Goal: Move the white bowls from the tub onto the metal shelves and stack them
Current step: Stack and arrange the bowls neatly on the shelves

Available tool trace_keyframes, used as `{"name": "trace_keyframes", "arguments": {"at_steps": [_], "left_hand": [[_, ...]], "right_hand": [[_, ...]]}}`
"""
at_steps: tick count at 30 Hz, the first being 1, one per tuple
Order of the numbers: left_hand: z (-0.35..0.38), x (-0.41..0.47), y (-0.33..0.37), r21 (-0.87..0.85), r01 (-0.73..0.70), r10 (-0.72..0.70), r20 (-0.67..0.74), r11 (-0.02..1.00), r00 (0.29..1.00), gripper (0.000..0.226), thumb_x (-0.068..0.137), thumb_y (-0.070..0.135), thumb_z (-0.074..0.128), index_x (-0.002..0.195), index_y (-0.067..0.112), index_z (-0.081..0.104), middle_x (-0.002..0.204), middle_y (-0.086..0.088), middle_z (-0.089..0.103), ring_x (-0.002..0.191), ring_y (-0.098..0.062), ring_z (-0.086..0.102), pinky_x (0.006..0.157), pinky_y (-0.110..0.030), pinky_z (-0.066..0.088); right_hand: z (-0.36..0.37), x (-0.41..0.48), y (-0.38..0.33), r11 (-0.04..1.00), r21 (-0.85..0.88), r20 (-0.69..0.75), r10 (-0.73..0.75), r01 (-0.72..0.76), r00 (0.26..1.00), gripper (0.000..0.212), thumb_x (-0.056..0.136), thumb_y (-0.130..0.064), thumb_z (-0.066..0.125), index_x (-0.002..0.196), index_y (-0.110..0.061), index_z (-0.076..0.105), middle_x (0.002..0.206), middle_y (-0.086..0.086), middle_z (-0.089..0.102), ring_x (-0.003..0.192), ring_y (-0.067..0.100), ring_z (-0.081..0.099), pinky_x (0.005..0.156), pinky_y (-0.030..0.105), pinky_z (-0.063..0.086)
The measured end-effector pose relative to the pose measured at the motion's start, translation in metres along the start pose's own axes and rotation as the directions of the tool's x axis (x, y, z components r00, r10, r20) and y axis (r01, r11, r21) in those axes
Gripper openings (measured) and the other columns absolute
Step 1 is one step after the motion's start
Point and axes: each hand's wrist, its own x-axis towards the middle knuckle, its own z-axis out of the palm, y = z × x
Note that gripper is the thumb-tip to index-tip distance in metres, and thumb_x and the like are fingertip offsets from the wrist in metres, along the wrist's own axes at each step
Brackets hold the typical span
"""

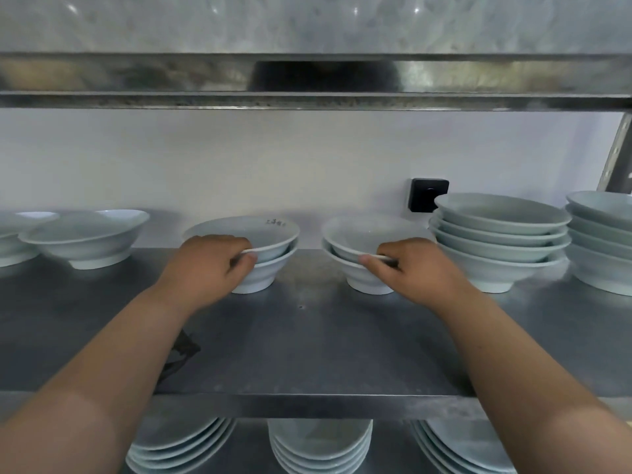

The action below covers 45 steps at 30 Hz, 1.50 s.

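Far left on the metal shelf [307,336], a few white edge bowls [13,234] sit cut off by the frame. Just beside them a single bowl [85,241] stands upright, with another rim showing behind it.

Moving in, the left hand [208,265] is on the left pair [260,241]. That's 2 bowls nested, foot down on the shelf near the back wall. The fingers curl over the near rim of the top bowl and the thumb tucks under it, so the rim is pinched tight. There is dark lettering on the inner far wall of that top bowl, too small to read.

After a small gap comes the right pair [355,237], again 2 bowls nested and resting on the shelf. The right hand [410,268] mirrors the other, with fingers hooked over the near rim of the upper bowl and the thumb pressed below it. That rim is gripped too. Both forearms reach in over the shelf's front edge.

Just beside the right pair a tall stack [499,241] of the same bowls rises. A black wall socket [427,195] shows behind its left side. At the far right another stack, the end stack [602,241], is partly cut off.

Overhead, the upper shelf [307,80] spans the view. Below the front edge sit 3 more piles of white dishes: the lower left pile [178,446], the lower middle pile [319,443] and the lower right pile [461,446].
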Motion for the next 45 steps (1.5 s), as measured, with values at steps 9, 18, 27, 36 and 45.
{"name": "trace_keyframes", "arguments": {"at_steps": [9,18,27,36,45], "left_hand": [[-0.003,-0.008,0.000,-0.129,0.033,-0.037,-0.028,0.991,0.999,0.038,0.091,0.051,0.036,0.100,0.029,0.065,0.092,0.012,0.067,0.088,-0.013,0.062,0.075,-0.030,0.046],[-0.040,-0.033,-0.099,-0.605,0.238,-0.391,-0.133,0.760,0.911,0.037,0.091,0.046,0.054,0.126,0.035,0.057,0.120,0.021,0.063,0.112,0.003,0.057,0.099,-0.028,0.046],[-0.085,-0.097,-0.279,-0.594,0.452,-0.597,-0.061,0.666,0.800,0.028,0.098,0.037,0.052,0.123,0.027,0.061,0.116,0.011,0.065,0.099,0.002,0.057,0.083,-0.014,0.039],[-0.073,-0.122,-0.428,-0.306,0.596,-0.605,0.076,0.742,0.793,0.043,0.097,0.032,0.050,0.139,0.022,0.049,0.142,0.003,0.051,0.125,-0.019,0.050,0.106,-0.029,0.035],[-0.041,-0.090,-0.467,0.228,0.461,-0.511,0.271,0.857,0.816,0.028,0.096,0.028,0.047,0.122,0.024,0.058,0.124,-0.004,0.063,0.110,-0.028,0.059,0.095,-0.037,0.047]], "right_hand": [[-0.002,0.008,-0.023,0.981,-0.183,0.058,-0.056,0.066,0.997,0.036,0.090,-0.056,0.043,0.088,-0.028,0.066,0.086,-0.004,0.064,0.090,0.021,0.058,0.075,0.037,0.051],[0.027,0.079,-0.172,0.896,0.426,0.052,-0.163,0.126,0.985,0.048,0.091,-0.043,0.058,0.137,-0.030,0.052,0.132,-0.013,0.059,0.121,0.006,0.053,0.104,0.031,0.043],[0.124,0.160,-0.363,0.844,0.520,0.168,-0.251,0.131,0.953,0.049,0.089,-0.044,0.057,0.135,-0.032,0.051,0.132,-0.015,0.057,0.121,0.002,0.052,0.099,0.028,0.045],[0.220,0.200,-0.479,0.961,0.155,0.324,-0.268,0.229,0.907,0.061,0.086,-0.046,0.057,0.142,-0.024,0.045,0.142,0.000,0.052,0.126,0.022,0.052,0.103,0.036,0.044],[0.236,0.203,-0.478,0.949,-0.019,0.338,-0.290,0.315,0.895,0.024,0.099,-0.027,0.042,0.108,-0.019,0.063,0.099,-0.003,0.065,0.088,0.016,0.060,0.070,0.020,0.039]]}}
